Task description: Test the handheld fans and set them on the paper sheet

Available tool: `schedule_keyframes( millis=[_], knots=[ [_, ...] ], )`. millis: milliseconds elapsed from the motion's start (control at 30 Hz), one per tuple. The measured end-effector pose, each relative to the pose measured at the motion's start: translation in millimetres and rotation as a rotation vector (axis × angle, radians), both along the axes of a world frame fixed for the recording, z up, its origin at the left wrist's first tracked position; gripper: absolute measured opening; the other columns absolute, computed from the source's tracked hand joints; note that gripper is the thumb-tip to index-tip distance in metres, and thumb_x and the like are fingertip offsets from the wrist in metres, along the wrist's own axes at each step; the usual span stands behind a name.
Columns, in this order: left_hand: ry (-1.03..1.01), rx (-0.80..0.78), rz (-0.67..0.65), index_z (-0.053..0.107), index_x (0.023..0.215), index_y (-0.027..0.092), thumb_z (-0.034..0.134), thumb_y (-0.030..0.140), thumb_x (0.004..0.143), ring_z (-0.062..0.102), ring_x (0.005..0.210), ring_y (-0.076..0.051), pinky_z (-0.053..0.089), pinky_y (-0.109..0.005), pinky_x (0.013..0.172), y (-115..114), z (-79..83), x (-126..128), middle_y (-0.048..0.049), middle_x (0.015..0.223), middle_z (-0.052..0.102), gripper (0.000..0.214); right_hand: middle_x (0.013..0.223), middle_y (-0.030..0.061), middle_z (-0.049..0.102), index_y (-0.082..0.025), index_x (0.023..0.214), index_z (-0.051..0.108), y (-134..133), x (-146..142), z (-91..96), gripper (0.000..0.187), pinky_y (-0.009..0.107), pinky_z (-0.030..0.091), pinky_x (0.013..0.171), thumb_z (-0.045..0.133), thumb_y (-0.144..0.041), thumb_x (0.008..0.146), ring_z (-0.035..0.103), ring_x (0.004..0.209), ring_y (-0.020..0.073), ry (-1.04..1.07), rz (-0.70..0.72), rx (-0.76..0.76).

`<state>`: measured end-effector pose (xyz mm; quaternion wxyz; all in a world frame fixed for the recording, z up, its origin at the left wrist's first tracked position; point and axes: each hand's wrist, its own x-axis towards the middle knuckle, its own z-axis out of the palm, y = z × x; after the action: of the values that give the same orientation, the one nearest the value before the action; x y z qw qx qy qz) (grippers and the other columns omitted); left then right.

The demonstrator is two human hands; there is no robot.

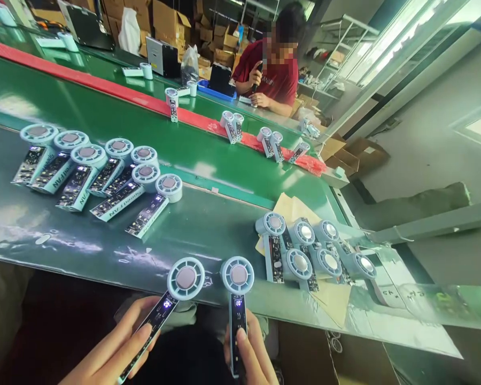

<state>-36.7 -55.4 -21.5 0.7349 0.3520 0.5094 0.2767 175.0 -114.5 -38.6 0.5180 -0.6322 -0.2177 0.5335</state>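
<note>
I hold two handheld fans, one in each hand, just off the near edge of the green table (104, 256). My left hand (116, 353) is closed around the dark handle of the left fan (176, 291), thumb lying along its face; the round head tilts up to the right and a small display glows near the neck. My right hand (250, 355) grips the handle of the right fan (238, 289), which stands almost upright, thumb pressed on the front, its display lit too. The two heads sit near each other, not touching.

On the table to my left lies a row of fans (104, 171): I count eight, heads pointing away from me, handles angled toward me, packed side by side. To my right a cluster of fans (312, 251) rests partly on brown paper (292, 208); I count about seven, overlapping, so the exact number is hard to tell.

Beyond is a conveyor (144, 117) with a red strip (84, 80) along its far side. On and near the strip stand more fans: one alone, then two pairs, then one more farther right. Across it a person in a red shirt (278, 75) sits, holding something dark. Cardboard boxes (172, 21) are stacked behind.
</note>
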Motion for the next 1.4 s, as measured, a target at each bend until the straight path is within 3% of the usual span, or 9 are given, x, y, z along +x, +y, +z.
schedule_keyframes(
  millis=[67, 233, 367, 500, 767, 1000, 1267, 1400],
  knots=[
    [0.01, -0.008, -0.001, 0.039, 0.12, 0.029, 0.05, 0.059, 0.078, 0.043, 0.04, -0.007, 0.037, -0.021, 0.041, -4, -3.5, 3, 0.001, 0.071, 0.053, 0.053, 0.079, -0.0001, 0.054, -0.028, 0.113, 0.053, 0, 1, 1.5, 0.045, 0.026, 0.034, 0.054, 0.058, -0.061, 0.081, 0.045, 0.063, 0.0182, -0.004, 0.01, -0.01],
    [0.128, -0.028, -0.002, 0.041, 0.124, 0.034, 0.049, 0.054, 0.082, 0.045, 0.053, -0.01, 0.038, -0.022, 0.05, -12, -3.3, 8, -0.0007, 0.079, 0.055, 0.047, 0.061, -0.002, 0.048, -0.024, 0.11, 0.05, -5, -2, -3.3, 0.045, 0.024, 0.025, 0.048, 0.055, -0.06, 0.084, 0.036, 0.051, 0.0157, 0.124, 0.086, 0.011],
    [0.103, -0.1, -0.033, 0.033, 0.132, 0.04, 0.046, 0.059, 0.08, 0.049, 0.06, -0.014, 0.039, -0.023, 0.052, -18, -0.9, 15, -0.0019, 0.085, 0.057, 0.057, 0.07, -0.0001, 0.051, -0.024, 0.117, 0.044, -10, -10, -5.5, 0.05, 0.023, 0.021, 0.045, 0.057, -0.058, 0.082, 0.037, 0.051, 0.0147, 0.221, 0.034, -0.029],
    [0.052, -0.161, -0.081, 0.025, 0.137, 0.038, 0.045, 0.061, 0.08, 0.049, 0.066, -0.015, 0.041, -0.022, 0.055, -19, 3.1, 22, -0.0027, 0.085, 0.055, 0.065, 0.073, 0.0001, 0.049, -0.022, 0.117, 0.044, -10, -13, -5.4, 0.049, 0.024, 0.027, 0.044, 0.057, -0.056, 0.083, 0.037, 0.052, 0.0149, 0.242, 0.042, 0.028],
    [0.046, -0.183, -0.12, 0.027, 0.137, 0.032, 0.04, 0.06, 0.083, 0.047, 0.068, -0.014, 0.035, -0.021, 0.052, -18, 8.1, 29, -0.0025, 0.082, 0.054, 0.063, 0.086, 0.002, 0.055, -0.025, 0.118, 0.045, -9, -12, -1.1, 0.052, 0.021, 0.037, 0.048, 0.064, -0.055, 0.079, 0.048, 0.063, 0.0158, 0.301, 0.026, -0.04],
    [0.026, -0.155, -0.117, 0.032, 0.134, 0.031, 0.043, 0.061, 0.082, 0.048, 0.07, -0.014, 0.037, -0.021, 0.055, -21, 5.9, 33, -0.0034, 0.087, 0.055, 0.061, 0.08, 0.0, 0.05, -0.024, 0.116, 0.042, -8, -16, -5.2, 0.041, 0.021, 0.035, 0.048, 0.057, -0.049, 0.087, 0.043, 0.059, 0.0138, 0.331, 0.063, 0.073],
    [0.103, -0.172, -0.116, 0.03, 0.136, 0.033, 0.043, 0.06, 0.082, 0.051, 0.08, -0.018, 0.041, -0.023, 0.06, -21, 5.8, 37, -0.0036, 0.089, 0.055, 0.062, 0.08, 0.0003, 0.053, -0.023, 0.115, 0.041, -6, -16, -0.1, 0.045, 0.019, 0.034, 0.049, 0.06, -0.049, 0.085, 0.045, 0.06, 0.0135, 0.354, 0.054, 0.074],
    [0.043, -0.192, -0.113, 0.027, 0.138, 0.032, 0.042, 0.06, 0.083, 0.05, 0.074, -0.017, 0.039, -0.023, 0.056, -20, 4.0, 39, -0.0041, 0.086, 0.054, 0.064, 0.083, 0.0016, 0.056, -0.021, 0.117, 0.04, -5, -15, 2.5, 0.05, 0.02, 0.036, 0.052, 0.063, -0.05, 0.083, 0.047, 0.063, 0.0139, 0.38, 0.032, 0.038]
  ],
)
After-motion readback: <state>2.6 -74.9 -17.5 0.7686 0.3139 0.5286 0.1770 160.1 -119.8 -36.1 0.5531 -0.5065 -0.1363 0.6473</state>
